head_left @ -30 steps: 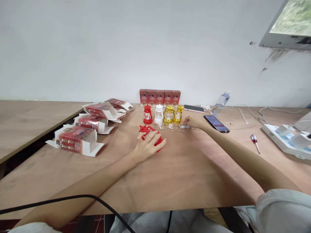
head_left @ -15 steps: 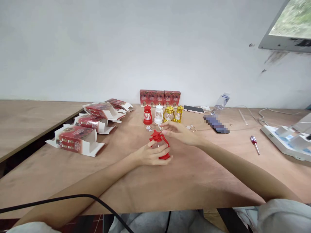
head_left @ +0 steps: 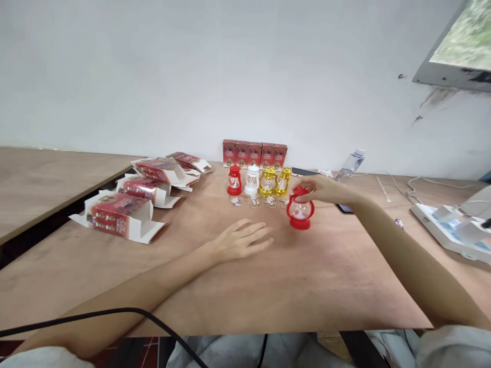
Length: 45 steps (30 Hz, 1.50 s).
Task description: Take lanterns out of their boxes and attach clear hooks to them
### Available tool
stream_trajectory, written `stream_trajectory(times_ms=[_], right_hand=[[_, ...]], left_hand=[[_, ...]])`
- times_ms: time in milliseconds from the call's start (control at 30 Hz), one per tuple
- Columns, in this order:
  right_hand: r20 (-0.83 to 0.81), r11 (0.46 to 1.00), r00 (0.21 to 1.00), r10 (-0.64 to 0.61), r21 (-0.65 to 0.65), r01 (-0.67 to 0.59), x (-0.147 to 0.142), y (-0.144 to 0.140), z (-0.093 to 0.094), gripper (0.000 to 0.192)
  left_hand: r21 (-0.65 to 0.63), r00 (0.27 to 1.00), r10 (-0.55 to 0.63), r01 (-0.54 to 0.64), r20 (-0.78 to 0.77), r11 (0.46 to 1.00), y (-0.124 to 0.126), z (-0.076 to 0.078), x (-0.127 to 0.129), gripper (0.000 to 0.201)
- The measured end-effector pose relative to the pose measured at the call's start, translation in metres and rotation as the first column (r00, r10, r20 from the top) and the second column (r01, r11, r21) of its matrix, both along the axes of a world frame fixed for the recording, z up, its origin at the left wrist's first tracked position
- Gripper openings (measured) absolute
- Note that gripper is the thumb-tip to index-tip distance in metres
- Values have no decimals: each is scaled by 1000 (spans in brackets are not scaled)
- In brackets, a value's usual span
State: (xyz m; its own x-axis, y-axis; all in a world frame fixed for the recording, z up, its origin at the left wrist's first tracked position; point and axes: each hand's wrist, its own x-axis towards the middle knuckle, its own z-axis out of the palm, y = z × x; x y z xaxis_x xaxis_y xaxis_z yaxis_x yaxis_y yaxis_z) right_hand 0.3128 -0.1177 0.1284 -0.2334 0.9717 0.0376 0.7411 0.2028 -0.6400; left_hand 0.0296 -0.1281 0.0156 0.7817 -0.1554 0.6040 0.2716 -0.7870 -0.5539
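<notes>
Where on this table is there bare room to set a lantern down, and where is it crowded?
Bare wood spans the near table between the left hand and right forearm, and beyond the red lantern held by the right hand. It is crowded by the standing lanterns with small parts before them, the opened boxes at left, and the white device at right.

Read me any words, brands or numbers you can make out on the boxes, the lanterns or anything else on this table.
No text is legible.
Row of red boxes against the wall: print too small to read.
Opened red and white boxes on the left: printing blurred, unreadable.
Red lantern held by the right hand: no lettering visible.
Water bottle: label too small to read.
</notes>
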Motion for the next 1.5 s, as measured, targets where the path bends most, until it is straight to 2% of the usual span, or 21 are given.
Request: stream_trajectory(times_ms=[100, 167, 233, 300, 433, 533, 633, 700, 800, 833, 867, 933, 1000, 1067, 1167, 1300, 1500], right_hand=[[61, 956, 962, -268, 142, 257, 40, 26, 2, 32], [51, 882, 903, -426, 245, 402, 59, 48, -5, 35], [53, 840, 871, -489, 299, 453, 69, 70, -16, 38], [85, 835, 866, -493, 326, 443, 71, 88, -27, 38], [180, 868, 880, -440, 339, 364, 61, 107, -40, 35], [253, 893, 874, -414, 298, 337, 56, 112, -43, 36], [274, 909, 884, -379, 292, 299, 59, 114, -40, 47], [196, 865, 895, -401, 402, 299, 61, 119, -33, 54], [47, 721, 892, -450, 608, 332, 57, 136, -18, 47], [45, 698, 892, -451, 641, 320, 53, 145, -13, 44], [78, 700, 894, -442, 652, 289, 49, 155, -8, 43], [202, 760, 886, -418, 612, 220, 39, 178, -1, 48], [334, 844, 856, -395, 499, 195, 30, 201, 2, 62], [429, 894, 818, -383, 397, 211, 23, 221, 2, 76], [469, 911, 795, -384, 332, 245, 17, 244, -4, 85], [513, 928, 778, -362, 278, 249, 14, 258, -15, 91], [580, 904, 702, -414, 355, 240, 12, 258, -22, 83]], left_hand=[[-85, 1000, 11, -11, 2, 996, 5, -4, 2, 23], [-121, 1000, 0, 1, 10, 993, 8, -6, 3, 20], [-144, 1000, 4, -2, 15, 990, 9, -7, 4, 19], [-155, 1000, 21, -19, 12, 988, 9, -7, 5, 18], [-163, 999, 42, -43, -11, 986, 9, -9, 5, 18], [-174, 999, 42, -46, -27, 984, 9, -9, 6, 19], [-189, 998, 46, -52, -35, 981, 10, -9, 6, 19], [-206, 997, 56, -66, -55, 976, 11, -10, 6, 20], [-239, 990, 59, -89, -128, 967, 12, -12, 6, 22], [-249, 987, 58, -95, -150, 964, 12, -12, 6, 21], [-256, 985, 58, -100, -164, 961, 12, -13, 6, 21], [-263, 983, 57, -102, -172, 959, 12, -14, 5, 20], [-260, 984, 53, -97, -173, 961, 12, -14, 5, 19], [-260, 983, 47, -93, -180, 961, 12, -15, 4, 19], [-273, 982, 41, -91, -184, 958, 13, -16, 3, 18], [-293, 976, 44, -106, -213, 950, 14, -16, 3, 14], [-296, 980, 49, -106, -195, 949, 12, -14, 4, 15]])
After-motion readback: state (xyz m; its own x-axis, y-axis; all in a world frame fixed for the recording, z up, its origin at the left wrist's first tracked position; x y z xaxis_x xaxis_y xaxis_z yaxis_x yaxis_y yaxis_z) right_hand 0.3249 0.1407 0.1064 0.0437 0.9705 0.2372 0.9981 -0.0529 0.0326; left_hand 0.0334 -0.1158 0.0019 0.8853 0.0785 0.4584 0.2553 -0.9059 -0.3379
